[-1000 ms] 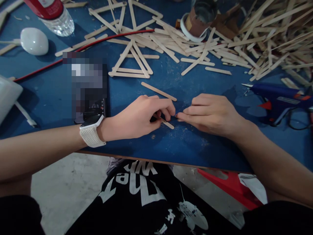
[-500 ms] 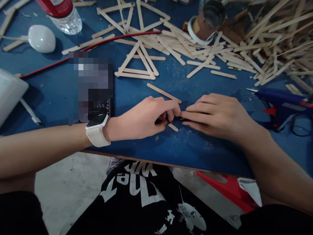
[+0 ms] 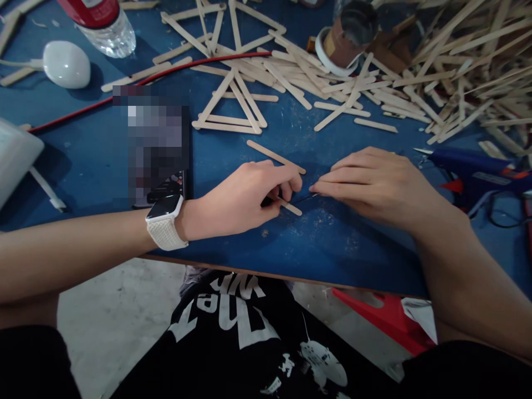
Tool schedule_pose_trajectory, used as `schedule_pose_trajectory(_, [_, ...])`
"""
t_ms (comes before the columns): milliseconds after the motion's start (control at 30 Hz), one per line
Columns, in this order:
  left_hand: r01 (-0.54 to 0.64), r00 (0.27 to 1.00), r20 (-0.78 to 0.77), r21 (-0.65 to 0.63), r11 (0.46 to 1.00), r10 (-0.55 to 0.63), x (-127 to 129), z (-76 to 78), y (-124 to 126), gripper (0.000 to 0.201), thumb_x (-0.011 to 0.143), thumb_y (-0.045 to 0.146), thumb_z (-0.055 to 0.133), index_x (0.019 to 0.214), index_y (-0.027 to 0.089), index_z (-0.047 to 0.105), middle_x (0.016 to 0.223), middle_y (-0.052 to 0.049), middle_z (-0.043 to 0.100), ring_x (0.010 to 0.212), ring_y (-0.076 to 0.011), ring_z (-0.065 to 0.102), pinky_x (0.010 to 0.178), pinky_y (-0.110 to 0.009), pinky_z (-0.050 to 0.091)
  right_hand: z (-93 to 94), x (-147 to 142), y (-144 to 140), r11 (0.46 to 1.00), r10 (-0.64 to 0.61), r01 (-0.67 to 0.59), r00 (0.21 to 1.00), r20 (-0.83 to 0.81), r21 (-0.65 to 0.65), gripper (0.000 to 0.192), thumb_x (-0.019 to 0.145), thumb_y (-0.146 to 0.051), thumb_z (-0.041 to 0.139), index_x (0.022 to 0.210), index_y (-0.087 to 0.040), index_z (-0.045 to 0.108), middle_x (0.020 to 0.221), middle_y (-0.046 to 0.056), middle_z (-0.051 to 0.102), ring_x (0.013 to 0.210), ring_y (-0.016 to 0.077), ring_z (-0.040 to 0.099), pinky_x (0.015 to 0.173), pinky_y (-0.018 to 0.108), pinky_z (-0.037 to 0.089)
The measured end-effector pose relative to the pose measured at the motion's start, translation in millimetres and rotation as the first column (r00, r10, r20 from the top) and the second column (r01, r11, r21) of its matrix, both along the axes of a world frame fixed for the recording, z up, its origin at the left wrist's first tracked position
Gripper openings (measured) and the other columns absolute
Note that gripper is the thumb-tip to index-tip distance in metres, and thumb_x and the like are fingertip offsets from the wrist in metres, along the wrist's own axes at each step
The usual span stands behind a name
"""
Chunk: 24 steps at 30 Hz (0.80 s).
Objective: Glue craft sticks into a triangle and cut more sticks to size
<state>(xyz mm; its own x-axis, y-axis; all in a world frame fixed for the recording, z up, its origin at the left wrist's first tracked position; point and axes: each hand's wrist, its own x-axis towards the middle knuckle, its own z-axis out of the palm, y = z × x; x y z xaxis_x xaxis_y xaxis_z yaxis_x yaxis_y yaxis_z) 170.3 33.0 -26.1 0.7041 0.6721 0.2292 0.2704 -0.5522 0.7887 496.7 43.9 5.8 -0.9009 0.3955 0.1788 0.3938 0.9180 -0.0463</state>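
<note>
My left hand [image 3: 245, 197], a white-strapped watch [image 3: 165, 223] on its wrist, pinches a short wooden stick [image 3: 290, 208] against the blue table [image 3: 316, 249]. My right hand [image 3: 374, 183] lies flat opposite it, fingertips pinching a thin dark strand [image 3: 306, 197] that runs between the two hands. A loose wooden stick [image 3: 274, 156] lies just beyond my left fingers. A glued stick triangle [image 3: 230, 111] sits farther back.
A blue glue gun [image 3: 474, 172] lies to the right of my right hand. Behind is a big heap of wooden sticks [image 3: 457, 72], a tape roll [image 3: 338, 39], a water bottle [image 3: 103, 25], a white lamp-like object [image 3: 66, 64] and a red cable [image 3: 124, 88]. A phone [image 3: 166, 185] lies left.
My right hand has drawn back slightly to the right, opening a small gap between the hands with the dark strand across it. My left hand stays on the short stick.
</note>
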Motion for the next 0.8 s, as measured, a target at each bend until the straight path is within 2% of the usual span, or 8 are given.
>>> schedule_pose_trajectory(167, [0.006, 1.0, -0.01, -0.02, 1.0, -0.006, 0.4, 1.6, 0.1, 0.039, 0.1, -0.007, 0.065, 0.123, 0.021, 0.079, 0.11, -0.002, 0.089, 0.1, -0.0167, 0.087, 0.103, -0.032, 0.071, -1.7, 3.1, 1.8, 1.0, 0.0, 0.0, 1.0, 0.019, 0.025, 0.025, 0.123, -0.01, 0.066, 0.134, -0.025, 0.083, 0.126, 0.006, 0.094, 0.109, 0.023, 0.08, 0.088, 0.043, 0.057])
schedule_pose_trajectory(433, [0.021, 1.0, -0.001, -0.032, 0.999, -0.021, 0.7, 3.0, 0.5, 0.039, 0.102, -0.007, 0.063, 0.125, 0.02, 0.08, 0.111, -0.002, 0.09, 0.104, -0.0167, 0.088, 0.103, -0.031, 0.071, -3.8, 3.5, 4.8, 1.0, -0.008, 0.008, 1.0, 0.021, -0.012, 0.022, 0.125, -0.016, 0.066, 0.136, -0.027, 0.083, 0.127, 0.006, 0.094, 0.11, 0.0231, 0.082, 0.084, 0.043, 0.057])
schedule_pose_trajectory(567, [0.026, 1.0, 0.003, -0.028, 0.999, -0.026, 0.1, 3.5, 0.7, 0.041, 0.1, -0.009, 0.063, 0.125, 0.019, 0.08, 0.111, -0.002, 0.09, 0.105, -0.0164, 0.088, 0.1, -0.029, 0.071, -3.9, 3.5, 4.8, 1.0, 0.009, -0.009, 1.0, 0.012, 0.009, 0.021, 0.125, -0.016, 0.066, 0.136, -0.026, 0.082, 0.128, 0.007, 0.094, 0.108, 0.0226, 0.081, 0.082, 0.042, 0.057])
schedule_pose_trajectory(800, [0.026, 1.0, 0.005, -0.046, 0.999, -0.026, 0.2, 2.9, 1.1, 0.04, 0.102, -0.007, 0.063, 0.126, 0.02, 0.08, 0.112, -0.002, 0.091, 0.103, -0.0162, 0.087, 0.091, -0.027, 0.07, -4.7, 4.4, 4.4, 0.998, -0.019, 0.018, 1.0, -0.019, -0.068, 0.025, 0.122, -0.014, 0.07, 0.138, -0.027, 0.085, 0.13, 0.008, 0.094, 0.111, 0.0244, 0.083, 0.082, 0.044, 0.056])
